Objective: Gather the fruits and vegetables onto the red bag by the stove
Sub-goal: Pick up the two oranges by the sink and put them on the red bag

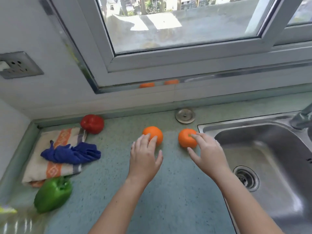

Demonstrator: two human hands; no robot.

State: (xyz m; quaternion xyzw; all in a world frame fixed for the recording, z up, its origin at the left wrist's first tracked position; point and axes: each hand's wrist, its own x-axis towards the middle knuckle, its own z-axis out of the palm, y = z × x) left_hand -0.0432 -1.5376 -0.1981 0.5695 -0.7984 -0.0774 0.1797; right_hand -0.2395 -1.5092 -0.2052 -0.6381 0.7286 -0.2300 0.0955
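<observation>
Centre frame, on the green speckled counter [177,191]: two oranges side by side, apart from each other. Left hand [145,159] reaches the left orange [154,133], fingers [152,141] spread and laid against its near side, thumb out to the right, not closed around it. Right hand [209,156] is at the right orange [186,139], index finger on top near the stem end, thumb low at its near side, remaining fingers loosely curled; contact yes, firm grip cannot tell. Right orange sits just beside the rim of the steel sink [270,149], which fills the right of the frame. Red bell pepper [92,123] sits upper left of the oranges, against the back edge of the counter and touching the corner of a folded striped towel [42,168]. Crumpled blue cloth [72,153] lies on top of the towel. Green bell pepper [53,194] is at lower left, on its side, touching the towel's near edge. Round metal sink plug [185,115] lies on the counter behind the oranges, near the back wall. Wall socket [18,65] at far left, window [177,22] across the top. Red bag and stove: neither in frame. Picture is slightly motion-blurred at lower left.
</observation>
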